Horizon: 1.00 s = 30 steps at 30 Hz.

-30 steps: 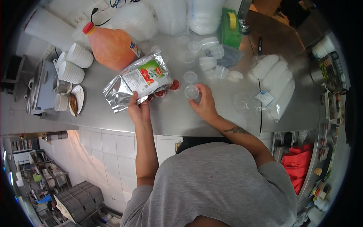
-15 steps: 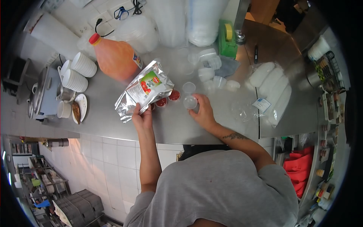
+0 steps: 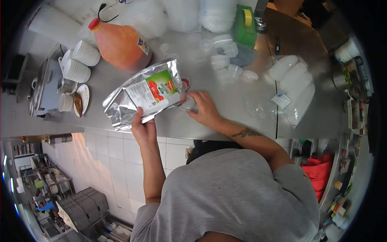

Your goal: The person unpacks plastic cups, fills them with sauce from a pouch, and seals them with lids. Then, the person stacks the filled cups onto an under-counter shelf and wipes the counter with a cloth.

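Observation:
My left hand (image 3: pixel 143 130) grips the lower edge of a silver foil pouch (image 3: pixel 133 97) with a green label and tomatoes printed on it. The pouch is tilted, its upper right end close to a small clear plastic cup (image 3: pixel 188 103). My right hand (image 3: pixel 204 109) has its fingers around that cup at the counter. Behind the pouch's right end, a small cup of red sauce (image 3: pixel 185 83) shows in part. The pouch hides whatever lies under it.
A large orange jug (image 3: pixel 123 46) with a red cap stands behind the pouch. Stacked white cups (image 3: pixel 76 70) and a plate (image 3: pixel 83 94) are at left. Clear lids and cups (image 3: pixel 235 71) lie behind my right hand, and bagged white cups (image 3: pixel 296 84) further right.
The foil pouch has come nearer and its right end now reaches the clear cup. My right hand has moved left with the cup. The red sauce cups are now mostly covered by the pouch.

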Motion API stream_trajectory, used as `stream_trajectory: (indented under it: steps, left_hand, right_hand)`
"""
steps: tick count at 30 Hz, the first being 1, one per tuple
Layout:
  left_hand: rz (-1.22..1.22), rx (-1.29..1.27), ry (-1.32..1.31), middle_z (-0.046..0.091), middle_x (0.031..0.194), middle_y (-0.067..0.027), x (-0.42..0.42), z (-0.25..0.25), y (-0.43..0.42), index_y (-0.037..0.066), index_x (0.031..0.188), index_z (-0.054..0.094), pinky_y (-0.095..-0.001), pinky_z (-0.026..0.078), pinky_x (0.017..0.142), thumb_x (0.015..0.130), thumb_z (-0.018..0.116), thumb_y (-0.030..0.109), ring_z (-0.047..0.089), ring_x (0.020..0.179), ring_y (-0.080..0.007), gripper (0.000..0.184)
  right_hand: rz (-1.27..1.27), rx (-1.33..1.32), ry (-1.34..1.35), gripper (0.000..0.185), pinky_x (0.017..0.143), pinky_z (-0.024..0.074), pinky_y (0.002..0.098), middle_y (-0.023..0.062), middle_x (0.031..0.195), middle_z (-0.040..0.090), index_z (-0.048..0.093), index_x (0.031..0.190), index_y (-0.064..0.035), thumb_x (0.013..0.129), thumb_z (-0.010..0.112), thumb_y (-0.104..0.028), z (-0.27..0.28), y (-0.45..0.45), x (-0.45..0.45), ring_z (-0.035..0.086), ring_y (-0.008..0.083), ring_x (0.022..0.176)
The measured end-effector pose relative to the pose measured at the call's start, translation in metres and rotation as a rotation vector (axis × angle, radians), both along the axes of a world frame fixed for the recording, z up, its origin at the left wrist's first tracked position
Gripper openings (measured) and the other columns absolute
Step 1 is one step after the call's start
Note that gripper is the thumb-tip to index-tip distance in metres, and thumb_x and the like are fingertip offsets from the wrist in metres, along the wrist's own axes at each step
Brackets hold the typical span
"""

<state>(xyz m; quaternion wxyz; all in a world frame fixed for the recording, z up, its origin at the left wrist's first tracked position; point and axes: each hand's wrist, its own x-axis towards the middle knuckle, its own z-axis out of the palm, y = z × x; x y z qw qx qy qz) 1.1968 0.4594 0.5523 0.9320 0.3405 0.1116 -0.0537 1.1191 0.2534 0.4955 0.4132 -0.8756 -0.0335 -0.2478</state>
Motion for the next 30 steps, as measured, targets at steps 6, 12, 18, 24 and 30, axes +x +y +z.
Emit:
stream_trajectory:
  steps: [6, 12, 18, 24, 30]
  left_hand:
    - [0.057, 0.191, -0.083, 0.059, 0.104, -0.0179, -0.019, 0.004, 0.018, -0.011, 0.099, 0.056, -0.0403, 0.048, 0.092, 0.085, 0.059, -0.001, 0.058, 0.1, -0.0257, 0.018]
    - [0.09, 0.247, -0.17, 0.06, 0.104, -0.0193, -0.026, 0.01, 0.022, -0.012, 0.093, 0.058, -0.0409, 0.048, 0.091, 0.085, 0.06, 0.0, 0.059, 0.1, -0.0258, 0.015]
    - [0.105, 0.257, -0.14, 0.06, 0.105, -0.0184, -0.031, 0.006, 0.03, -0.011, 0.094, 0.059, -0.0418, 0.047, 0.093, 0.084, 0.061, -0.001, 0.058, 0.101, -0.0257, 0.014]
    - [0.121, 0.251, -0.149, 0.06, 0.104, -0.0172, -0.036, 0.007, 0.029, -0.012, 0.095, 0.059, -0.0422, 0.045, 0.095, 0.083, 0.061, 0.0, 0.058, 0.101, -0.0252, 0.017]
    - [0.096, 0.241, -0.146, 0.06, 0.106, -0.0178, -0.035, 0.004, 0.03, -0.012, 0.098, 0.058, -0.0422, 0.045, 0.095, 0.084, 0.06, 0.0, 0.058, 0.102, -0.0259, 0.018]
  right_hand:
    - [0.113, -0.056, 0.017, 0.052, 0.088, 0.041, 0.0397, 0.0121, 0.107, 0.055, 0.052, 0.111, -0.0045, 0.064, 0.073, -0.012, -0.003, 0.012, 0.006, 0.05, 0.0311, 0.1]
    - [0.184, -0.086, 0.067, 0.053, 0.09, 0.0405, 0.0387, 0.0115, 0.108, 0.055, 0.053, 0.112, -0.0041, 0.065, 0.074, -0.017, -0.007, 0.016, 0.011, 0.05, 0.0299, 0.102]
    - [0.256, 0.038, 0.052, 0.043, 0.091, 0.0426, 0.0392, 0.0116, 0.111, 0.055, 0.058, 0.11, -0.0067, 0.07, 0.071, -0.013, 0.02, -0.015, 0.017, 0.051, 0.0326, 0.104]
    - [-0.147, -0.547, 0.072, 0.018, 0.088, 0.0452, 0.0397, 0.0107, 0.098, 0.06, 0.065, 0.093, -0.0058, 0.076, 0.06, -0.007, 0.053, -0.132, 0.11, 0.054, 0.0302, 0.099]
    - [-0.02, -0.939, 0.257, 0.014, 0.087, 0.0459, 0.038, 0.0097, 0.095, 0.063, 0.068, 0.083, -0.0037, 0.072, 0.058, -0.003, 0.046, -0.163, 0.145, 0.054, 0.0279, 0.101]
